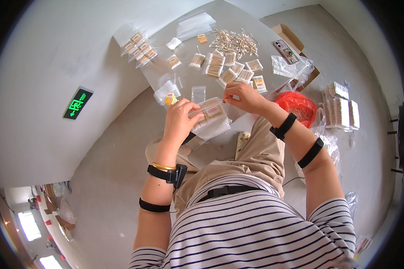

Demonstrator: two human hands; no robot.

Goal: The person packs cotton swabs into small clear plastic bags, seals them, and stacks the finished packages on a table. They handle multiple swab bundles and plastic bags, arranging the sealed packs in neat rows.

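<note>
"What does the left hand (180,117) have?"

"It's clamped on a flat, see-through plastic bag (216,128) by the bag's left side, thumb and forefinger on top. Packs of cotton swabs with yellowish labels (213,112) show through it, just right of those fingers."

"And the right hand (243,96)?"

"Its fingertips are drawn together at the bag's upper right corner. I can't tell whether they pinch it."

"What's close by?"

"Just beyond the left hand, a small yellow packet (170,99) in clear plastic. Just beyond the right, bundles of pale cotton swabs (214,65), and past those a loose heap of white-tipped swabs (233,42)."

"Off to the right hand's right?"

"An open red plastic bag (295,97) near the forearm, then, well apart, tall white stacks of wrapped bundles (337,113)."
</note>
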